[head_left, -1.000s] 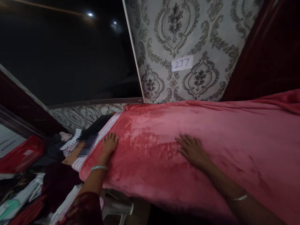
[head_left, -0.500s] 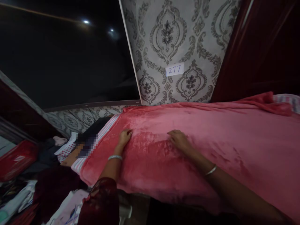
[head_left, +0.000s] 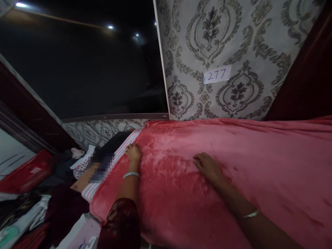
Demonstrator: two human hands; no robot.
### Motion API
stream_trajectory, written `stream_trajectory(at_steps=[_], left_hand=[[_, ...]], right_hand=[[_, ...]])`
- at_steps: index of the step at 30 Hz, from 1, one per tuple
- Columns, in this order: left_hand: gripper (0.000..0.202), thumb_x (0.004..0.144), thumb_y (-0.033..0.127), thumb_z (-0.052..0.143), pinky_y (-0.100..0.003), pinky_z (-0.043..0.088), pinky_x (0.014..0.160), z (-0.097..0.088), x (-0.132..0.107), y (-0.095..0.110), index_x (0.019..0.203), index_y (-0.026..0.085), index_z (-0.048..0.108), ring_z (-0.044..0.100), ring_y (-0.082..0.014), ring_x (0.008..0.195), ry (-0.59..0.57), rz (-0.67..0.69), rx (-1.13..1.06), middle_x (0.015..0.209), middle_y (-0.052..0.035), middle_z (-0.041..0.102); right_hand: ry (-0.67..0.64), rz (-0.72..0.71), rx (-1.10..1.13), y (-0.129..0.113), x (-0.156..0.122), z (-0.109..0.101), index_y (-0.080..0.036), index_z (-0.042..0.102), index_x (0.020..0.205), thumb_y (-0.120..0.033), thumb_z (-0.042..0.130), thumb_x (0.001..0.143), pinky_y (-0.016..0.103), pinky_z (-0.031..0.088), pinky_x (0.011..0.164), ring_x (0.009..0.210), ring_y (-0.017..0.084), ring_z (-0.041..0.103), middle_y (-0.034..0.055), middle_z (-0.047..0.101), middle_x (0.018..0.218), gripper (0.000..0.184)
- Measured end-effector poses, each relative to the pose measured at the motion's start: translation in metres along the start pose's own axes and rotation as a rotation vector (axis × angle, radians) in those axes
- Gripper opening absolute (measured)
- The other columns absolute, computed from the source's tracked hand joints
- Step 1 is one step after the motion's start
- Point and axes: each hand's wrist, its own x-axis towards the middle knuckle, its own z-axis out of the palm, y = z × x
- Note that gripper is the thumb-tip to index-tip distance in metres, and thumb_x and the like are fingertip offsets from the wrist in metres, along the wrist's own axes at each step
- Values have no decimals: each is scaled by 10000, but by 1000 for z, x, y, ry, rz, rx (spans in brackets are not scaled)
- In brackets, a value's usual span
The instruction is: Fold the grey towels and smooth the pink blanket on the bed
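A red plush blanket (head_left: 246, 162) lies spread over a raised bed. My left hand (head_left: 133, 152) rests on its left edge, by a striped sheet (head_left: 123, 148), with fingers curled onto the fabric. My right hand (head_left: 207, 166) presses on the blanket's middle, palm down, fingers bent and together. Each wrist wears a silver bangle.
A patterned wall (head_left: 228, 52) with a paper label "277" (head_left: 217, 74) rises behind the bed. A dark glossy panel (head_left: 77, 69) fills the upper left. Heaped clothes (head_left: 38, 207) and a red case (head_left: 23, 173) lie at the lower left.
Both hands have slid over the blanket toward the far side and curled from flat to bent fingers. The left hand moved onto the blanket's left edge.
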Motion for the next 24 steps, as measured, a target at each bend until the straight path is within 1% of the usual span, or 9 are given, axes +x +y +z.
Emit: stream_trajectory(at_steps=[2,6,9,11,14,17,19,21,24], left_hand=[[432,888,256,422,-641,398,962,2,7,-6,1185,68,675,510,-452,1236,28,-69,10,1247,-289,613],[492,878,208,405,-609,430,941,2,20,-15,1293,43,613,550,-437,1191,47,-125,-18,1173,-289,643],[494,869,234,433,-613,423,966,2,26,-21,1288,49,620,527,-444,1226,71,-132,-52,1228,-296,612],[437,844,258,483,-617,419,979,3,30,-26,1186,69,678,533,-448,1219,66,-134,-89,1209,-286,619],[248,771,274,581,-606,442,954,8,36,-32,903,123,726,593,-442,1120,36,-151,-187,1025,-236,677],[84,724,265,617,-556,479,907,12,42,-38,711,191,656,635,-392,1001,45,-186,-345,777,-140,661],[85,721,273,615,-483,511,852,11,47,-41,664,210,609,648,-328,898,67,-191,-490,660,-77,606],[113,736,307,599,-403,534,776,9,51,-45,687,205,599,637,-256,790,89,-175,-659,623,-34,577],[216,772,368,558,-326,541,715,1,56,-50,850,180,630,608,-177,708,137,-139,-892,684,-10,606]], right_hand=[[-5,13,5,1,1,1,-198,701,1010,-222,520,926,312,492,835,939,199,648,83,682,1005,202],[4,28,9,3,1,2,-202,686,1018,-249,507,941,306,486,821,933,198,639,82,674,1009,200],[-6,28,20,4,0,1,-198,680,1017,-267,507,946,305,487,825,936,198,636,84,675,1008,200],[-1,33,17,4,0,0,-201,682,1014,-270,516,937,315,490,831,936,204,635,84,680,1006,196],[15,31,37,3,-1,-2,-208,687,1025,-280,517,932,337,496,842,938,213,638,87,687,1016,207],[17,29,61,1,-1,-4,-207,691,1018,-311,540,918,345,503,832,933,218,643,90,687,1009,208],[10,29,58,0,-1,-5,-206,694,1004,-315,551,912,341,503,827,931,216,643,88,687,1000,202],[5,22,41,-1,-1,-6,-212,699,987,-299,535,919,337,501,824,925,212,640,84,687,990,198],[35,-3,14,-2,-1,-6,-218,707,985,-298,495,940,348,497,841,938,222,629,88,685,990,231]])
